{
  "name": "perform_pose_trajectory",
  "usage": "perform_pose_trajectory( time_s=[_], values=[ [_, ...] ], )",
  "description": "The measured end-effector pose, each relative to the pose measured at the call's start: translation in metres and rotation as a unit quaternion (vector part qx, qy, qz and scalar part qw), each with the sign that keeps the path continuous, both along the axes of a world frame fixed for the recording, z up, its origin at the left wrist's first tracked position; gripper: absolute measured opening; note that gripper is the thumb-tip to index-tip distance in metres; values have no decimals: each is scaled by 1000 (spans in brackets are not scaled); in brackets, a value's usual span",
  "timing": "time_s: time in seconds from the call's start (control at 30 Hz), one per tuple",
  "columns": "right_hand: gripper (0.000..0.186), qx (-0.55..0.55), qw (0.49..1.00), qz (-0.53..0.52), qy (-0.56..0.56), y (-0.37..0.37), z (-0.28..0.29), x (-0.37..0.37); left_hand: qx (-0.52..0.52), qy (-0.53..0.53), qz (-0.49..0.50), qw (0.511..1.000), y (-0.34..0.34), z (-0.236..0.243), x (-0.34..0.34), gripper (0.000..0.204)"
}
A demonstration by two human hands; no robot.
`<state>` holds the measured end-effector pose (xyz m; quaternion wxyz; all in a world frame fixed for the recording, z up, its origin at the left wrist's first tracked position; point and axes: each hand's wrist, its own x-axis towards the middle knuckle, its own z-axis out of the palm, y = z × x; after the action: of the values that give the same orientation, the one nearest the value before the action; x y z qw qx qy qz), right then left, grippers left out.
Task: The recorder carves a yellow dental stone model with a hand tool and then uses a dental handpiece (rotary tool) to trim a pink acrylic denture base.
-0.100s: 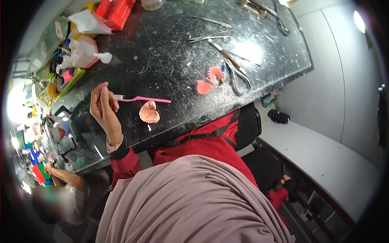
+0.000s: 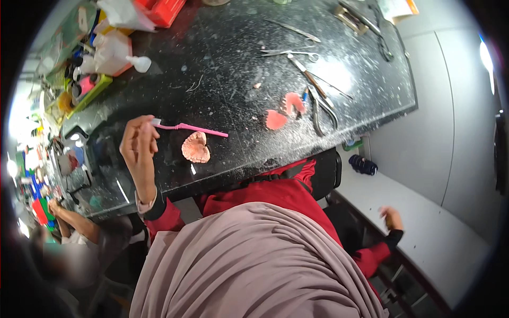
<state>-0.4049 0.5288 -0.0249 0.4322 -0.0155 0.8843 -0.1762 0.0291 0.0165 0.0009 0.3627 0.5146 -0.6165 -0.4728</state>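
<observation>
My left hand (image 2: pixel 139 146) rests at the bench's left part with its fingers curled together, their tips at the head of a pink toothbrush (image 2: pixel 204 130); what they may hold is hidden. Just right of it lies a pinkish dental cast with teeth (image 2: pixel 196 147). Farther right are a flat pink piece (image 2: pixel 275 120), a pink horseshoe-shaped piece (image 2: pixel 294 102) and metal pliers (image 2: pixel 321 119). My right hand (image 2: pixel 391 217) is raised off the bench, over the low white shelf at lower right, fingers bent and blurred around a yellowish patch I cannot make out.
The dark bench (image 2: pixel 228 69) carries scissors (image 2: pixel 289 53), a knife (image 2: pixel 307 75), bottles (image 2: pixel 111 53) and red bins (image 2: pixel 164 13). A co-worker's arm (image 2: pixel 79 225) is at lower left. A dark pouch (image 2: pixel 363 164) lies on the white shelf (image 2: pixel 435 238) beside a wall (image 2: pixel 424 106).
My right hand has swung up and to the right from low beside my seat. My left hand stays by the toothbrush. The whole view has shifted slightly.
</observation>
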Motion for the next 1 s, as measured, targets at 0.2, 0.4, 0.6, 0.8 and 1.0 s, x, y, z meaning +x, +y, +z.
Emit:
perform_pose_trajectory(
  time_s=[0.2,0.4,0.6,0.8,1.0],
  values=[
    [28,-564,794,-4,-225,-309,76,13,-65,-71,26,995,47,-28,-18,19],
    [35,-582,717,90,-374,-381,38,105,-15,125,-40,991,95,-25,-47,31],
    [22,-774,548,288,-132,-371,-10,148,141,242,-308,909,102,-34,-113,63],
    [8,-872,357,315,113,-362,-16,152,228,411,-331,818,111,-33,-133,67],
    [6,-855,325,355,195,-353,-9,149,272,454,-353,771,123,-33,-139,66]
  ],
)
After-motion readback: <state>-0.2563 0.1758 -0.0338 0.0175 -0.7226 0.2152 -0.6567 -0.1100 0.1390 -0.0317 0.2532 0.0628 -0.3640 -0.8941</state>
